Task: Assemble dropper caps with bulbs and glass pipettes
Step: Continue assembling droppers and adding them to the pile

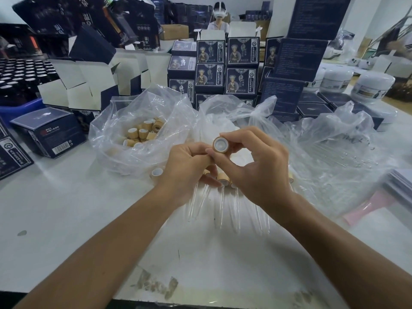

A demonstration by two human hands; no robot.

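A bamboo-coloured dropper cap (220, 144) with a white inside faces me, held above the table between both hands. My right hand (252, 168) pinches it with thumb and forefinger. My left hand (189, 166) has its fingers curled against the cap's left side. Under the hands lie several finished droppers (223, 197), their glass pipettes pointing toward me. A clear bag (142, 134) at the left holds several loose bamboo caps. One loose cap (156, 172) lies on the table beside that bag.
A second clear bag (223, 121) with white contents sits behind the hands, and a third (334, 152) with glass pipettes lies to the right. Dark blue product boxes (225, 70) are stacked behind. White jars (372, 85) stand far right. A person sits at the back.
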